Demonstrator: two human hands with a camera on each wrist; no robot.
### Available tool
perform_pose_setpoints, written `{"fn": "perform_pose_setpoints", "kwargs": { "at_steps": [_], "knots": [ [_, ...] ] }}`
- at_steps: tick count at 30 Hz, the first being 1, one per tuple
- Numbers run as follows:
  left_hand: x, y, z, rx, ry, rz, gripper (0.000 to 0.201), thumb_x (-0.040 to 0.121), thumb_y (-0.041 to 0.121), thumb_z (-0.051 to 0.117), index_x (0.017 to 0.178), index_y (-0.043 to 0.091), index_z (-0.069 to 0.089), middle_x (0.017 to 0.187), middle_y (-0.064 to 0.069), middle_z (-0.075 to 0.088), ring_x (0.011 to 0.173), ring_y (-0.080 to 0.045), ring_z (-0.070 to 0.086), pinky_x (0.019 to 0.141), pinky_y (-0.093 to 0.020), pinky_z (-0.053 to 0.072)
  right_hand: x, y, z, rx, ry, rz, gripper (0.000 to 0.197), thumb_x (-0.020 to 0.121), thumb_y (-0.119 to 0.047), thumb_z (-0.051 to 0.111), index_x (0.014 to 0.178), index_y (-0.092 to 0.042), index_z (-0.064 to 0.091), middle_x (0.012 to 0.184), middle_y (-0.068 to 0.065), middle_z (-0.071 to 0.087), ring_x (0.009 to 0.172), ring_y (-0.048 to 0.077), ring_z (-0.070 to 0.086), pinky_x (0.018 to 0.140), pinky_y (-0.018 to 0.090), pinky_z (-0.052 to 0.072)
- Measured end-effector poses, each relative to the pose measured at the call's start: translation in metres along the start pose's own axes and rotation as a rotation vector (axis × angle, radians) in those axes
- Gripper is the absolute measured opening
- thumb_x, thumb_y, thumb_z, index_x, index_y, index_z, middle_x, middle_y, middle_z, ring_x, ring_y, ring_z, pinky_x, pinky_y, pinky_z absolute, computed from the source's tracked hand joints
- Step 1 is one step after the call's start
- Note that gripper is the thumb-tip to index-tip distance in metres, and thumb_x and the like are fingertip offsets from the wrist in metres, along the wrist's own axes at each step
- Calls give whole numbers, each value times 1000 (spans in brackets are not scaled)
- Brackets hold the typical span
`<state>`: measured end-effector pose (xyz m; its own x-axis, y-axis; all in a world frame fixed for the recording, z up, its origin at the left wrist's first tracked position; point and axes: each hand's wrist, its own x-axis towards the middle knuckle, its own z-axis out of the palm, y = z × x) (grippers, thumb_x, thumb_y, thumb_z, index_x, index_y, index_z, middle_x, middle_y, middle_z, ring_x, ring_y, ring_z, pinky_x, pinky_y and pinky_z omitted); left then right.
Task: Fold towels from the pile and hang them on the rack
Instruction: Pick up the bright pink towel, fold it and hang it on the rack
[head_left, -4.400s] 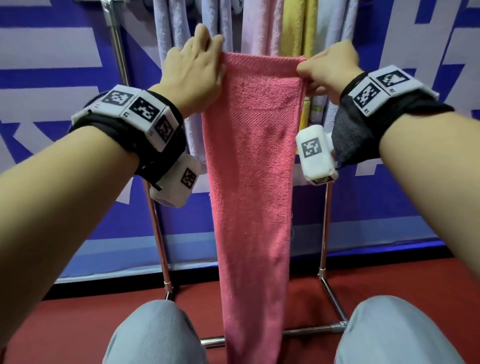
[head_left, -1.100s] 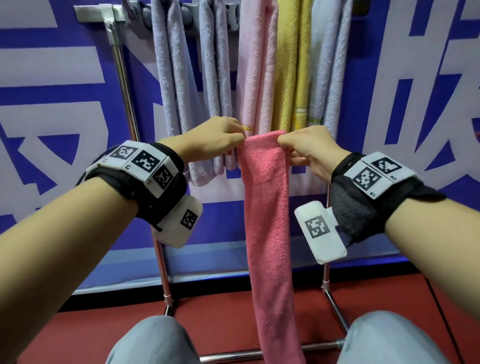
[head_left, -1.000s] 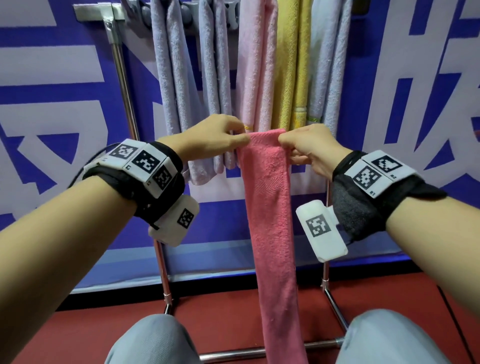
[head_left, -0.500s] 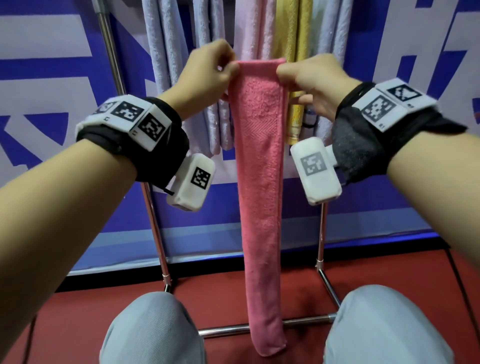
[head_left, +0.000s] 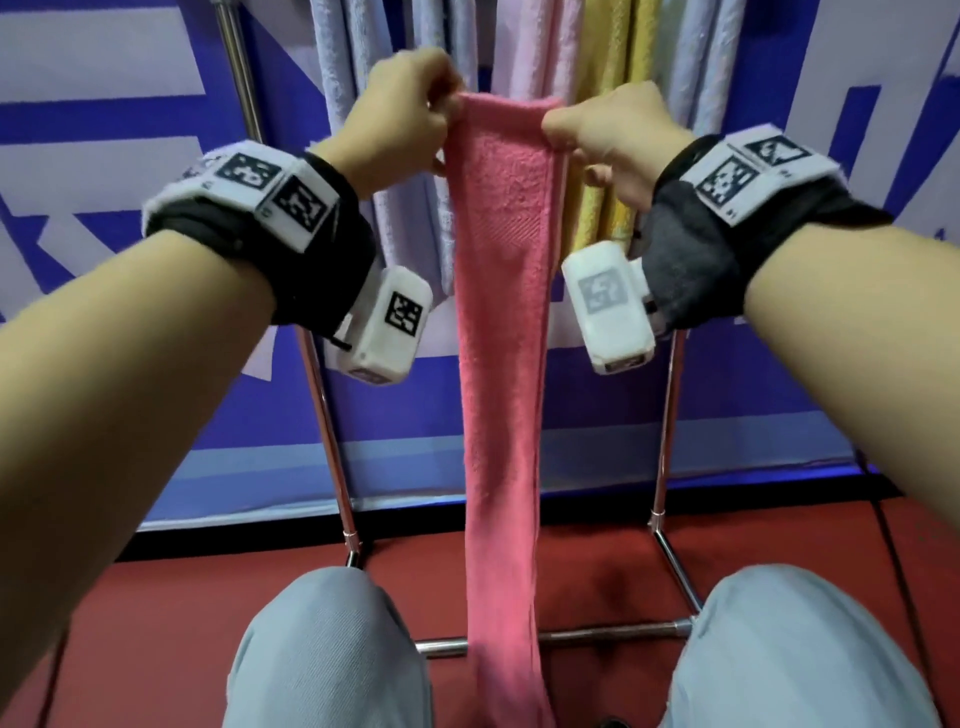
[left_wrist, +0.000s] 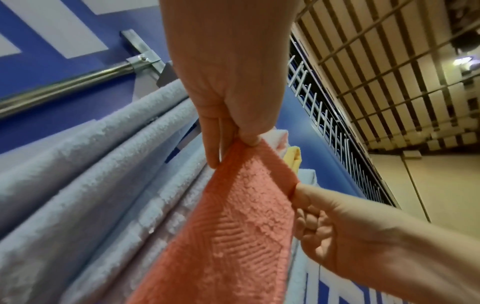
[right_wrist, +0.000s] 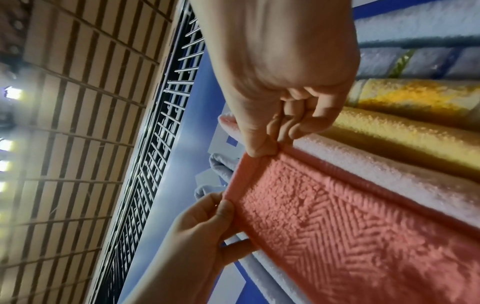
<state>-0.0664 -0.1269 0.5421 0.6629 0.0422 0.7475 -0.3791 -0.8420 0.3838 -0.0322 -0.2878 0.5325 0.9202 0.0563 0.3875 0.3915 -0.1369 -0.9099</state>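
Observation:
A coral-pink towel (head_left: 506, 322), folded into a long narrow strip, hangs straight down between my knees. My left hand (head_left: 410, 111) pinches its top left corner and my right hand (head_left: 605, 137) pinches its top right corner, held up in front of the rack (head_left: 322, 415). In the left wrist view the thumb and fingers of my left hand (left_wrist: 233, 142) nip the towel (left_wrist: 233, 236) hem. The right wrist view shows my right hand (right_wrist: 267, 150) pinching the towel (right_wrist: 350, 226) edge, the other hand gripping the opposite corner.
Several folded towels hang on the rack behind: pale blue towels (head_left: 353, 78), a light pink towel (head_left: 540, 47) and a yellow towel (head_left: 628, 47). Chrome uprights and a floor bar (head_left: 613, 634) stand on red flooring. A blue and white banner (head_left: 104, 156) backs the rack.
Both hands have lifted the pink towel's top edge from mid-height to up near the hanging towels. The strip's lower end rose off my lap area and the hands keep their pinch.

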Motion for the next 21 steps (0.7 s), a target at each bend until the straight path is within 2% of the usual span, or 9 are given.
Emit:
{"fn": "perform_pose_setpoints", "kwargs": {
  "at_steps": [3,6,8,10,11,14,15,18,21],
  "knots": [
    [1,-1,-4,20,11,11,16,95,1,42,102,3,56,83,3,48,68,-9,59,50,-19,56,0,-2,1,19,-15,-19,15,71,-6,66,86,-7,64,78,2,57,55,6,44,41,14,35],
    [-1,-1,-5,25,28,-5,23,92,-1,41,80,18,46,80,5,47,64,-6,56,47,-18,54,0,-1,2,35,-50,-26,8,73,-1,64,75,-8,62,72,-2,58,48,2,46,42,13,38],
    [-3,-1,-5,14,26,-26,28,89,1,41,77,26,39,78,7,47,62,-7,53,52,-26,56,-1,-1,5,71,-61,-31,11,73,3,63,72,-7,60,65,-2,57,36,-2,46,40,12,40],
    [-9,2,-3,19,-23,-37,12,89,10,46,89,21,43,84,4,50,67,-9,51,63,-30,54,-3,1,9,101,-64,-33,12,73,6,62,76,-5,60,63,0,55,32,-1,44,41,13,42],
    [-11,4,-2,46,-52,-33,11,89,15,49,98,19,45,91,3,52,73,-10,50,66,-27,50,-3,1,10,108,-65,-34,14,73,6,60,82,-4,60,62,0,54,34,0,43,42,14,43],
    [-14,10,1,168,-122,-4,29,88,21,53,115,11,52,100,0,53,87,-12,49,61,-17,40,-4,2,13,99,-72,-42,20,73,5,57,90,-4,60,65,0,54,42,1,45,46,15,47],
    [-14,11,2,212,-132,11,29,89,21,53,115,8,54,99,-2,55,88,-14,49,59,-21,37,-4,2,13,92,-77,-48,19,72,5,58,89,-5,61,65,-1,54,45,2,47,48,15,48],
    [-14,18,2,324,-135,55,25,89,13,49,108,2,61,100,-15,62,90,-23,54,68,-23,34,-6,4,13,47,-74,-82,14,70,4,59,79,-6,63,65,0,53,49,4,46,46,17,43],
    [-13,23,2,336,-96,63,26,87,8,48,106,1,64,104,-17,65,97,-29,58,69,-23,35,-8,7,12,12,-73,-134,17,71,4,60,61,-11,58,60,1,50,46,6,44,42,19,35]
  ]
}}
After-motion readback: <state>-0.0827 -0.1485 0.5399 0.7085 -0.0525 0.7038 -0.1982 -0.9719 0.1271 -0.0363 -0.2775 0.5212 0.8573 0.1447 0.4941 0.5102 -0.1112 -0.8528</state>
